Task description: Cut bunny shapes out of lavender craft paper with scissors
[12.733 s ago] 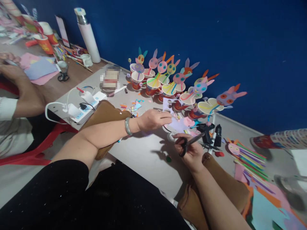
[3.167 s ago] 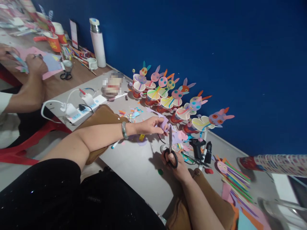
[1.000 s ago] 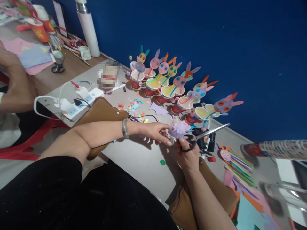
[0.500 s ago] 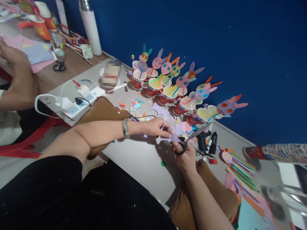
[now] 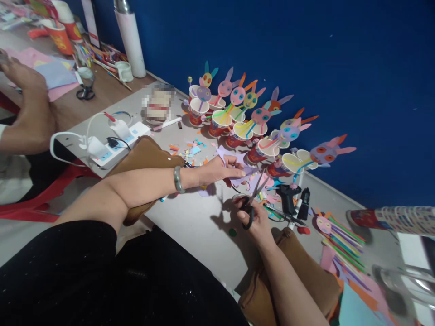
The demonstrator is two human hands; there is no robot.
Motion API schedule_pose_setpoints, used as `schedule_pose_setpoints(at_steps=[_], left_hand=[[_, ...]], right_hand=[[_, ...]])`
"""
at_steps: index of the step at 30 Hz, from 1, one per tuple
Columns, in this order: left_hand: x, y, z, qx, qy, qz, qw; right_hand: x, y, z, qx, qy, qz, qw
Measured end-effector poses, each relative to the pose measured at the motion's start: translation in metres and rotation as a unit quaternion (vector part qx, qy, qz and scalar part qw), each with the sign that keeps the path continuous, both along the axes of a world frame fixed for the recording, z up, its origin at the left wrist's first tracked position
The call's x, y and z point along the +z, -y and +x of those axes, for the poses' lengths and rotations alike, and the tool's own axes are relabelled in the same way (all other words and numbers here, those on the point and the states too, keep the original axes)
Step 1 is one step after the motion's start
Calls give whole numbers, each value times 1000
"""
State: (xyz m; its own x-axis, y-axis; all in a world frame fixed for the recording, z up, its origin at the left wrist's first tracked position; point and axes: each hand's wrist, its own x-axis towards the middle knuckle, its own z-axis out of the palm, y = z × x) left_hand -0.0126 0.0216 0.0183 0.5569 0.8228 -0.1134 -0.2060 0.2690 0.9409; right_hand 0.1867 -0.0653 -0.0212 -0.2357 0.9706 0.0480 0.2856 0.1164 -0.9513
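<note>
My left hand [image 5: 219, 171], with a bangle on its wrist, pinches a small piece of purple paper [image 5: 250, 171] between thumb and fingers. Lower and to the right, my right hand [image 5: 258, 222] has its fingers through the dark handles of a pair of scissors [image 5: 257, 189]. The blades point up and are slightly apart, close to the paper but seemingly not on it. Purple and pink paper scraps [image 5: 256, 182] lie beneath and behind both hands.
Paper cups [image 5: 220, 123] holding paper rabbit-head sticks line the blue wall. A black glue gun [image 5: 288, 197] lies right of my hands. A power strip [image 5: 118, 142] is on the left, near a co-worker's arm [image 5: 32, 108]. Stacked cups [image 5: 390, 219] lie far right.
My right hand has drawn the scissors down and left, away from the paper, and the blades have turned more upright. My left hand has moved slightly up with the purple paper.
</note>
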Motion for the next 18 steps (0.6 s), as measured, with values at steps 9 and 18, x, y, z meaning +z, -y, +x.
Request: schedule_pose_setpoints(at_steps=[9, 18], left_hand=[[4, 2, 1, -48, 4, -19, 999], [2, 5, 3, -56, -2, -5, 998]], right_hand=[[6, 0, -4, 25, 34, -17, 999], [7, 1, -4, 31, 34, -21, 999]])
